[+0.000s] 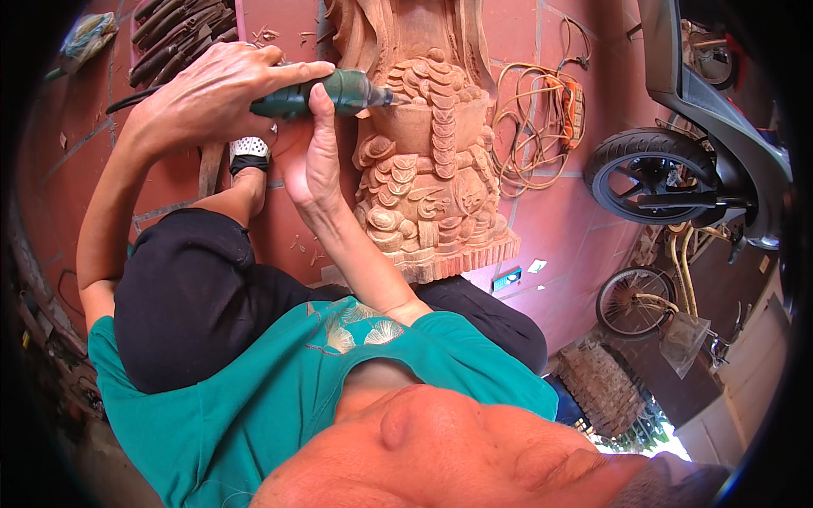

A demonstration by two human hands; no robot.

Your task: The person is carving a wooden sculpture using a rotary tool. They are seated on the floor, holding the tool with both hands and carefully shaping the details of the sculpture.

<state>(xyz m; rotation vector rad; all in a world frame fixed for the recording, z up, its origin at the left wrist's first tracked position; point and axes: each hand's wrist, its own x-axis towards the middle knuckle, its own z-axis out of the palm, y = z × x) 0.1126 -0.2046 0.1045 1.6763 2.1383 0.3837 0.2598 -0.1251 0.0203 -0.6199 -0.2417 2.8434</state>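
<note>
A green die grinder lies sideways in both my hands, its black cord trailing off to the left. My left hand is closed over its rear part, index finger stretched along the top. From below, my right hand supports the body; its thumb presses up against the side and the other fingers are mostly hidden. The narrow metal nose points right and meets, or nearly meets, the wood carving; exact contact cannot be made out. Heaped coins, a bowl shape and a hanging coin string are cut into the reddish wood.
A pink tray of chisels stands at the far left, near a plastic bag. Right of the carving lie an orange power strip and coiled cable. A motorbike wheel and bicycle stand farther right. Shavings dot the tiles.
</note>
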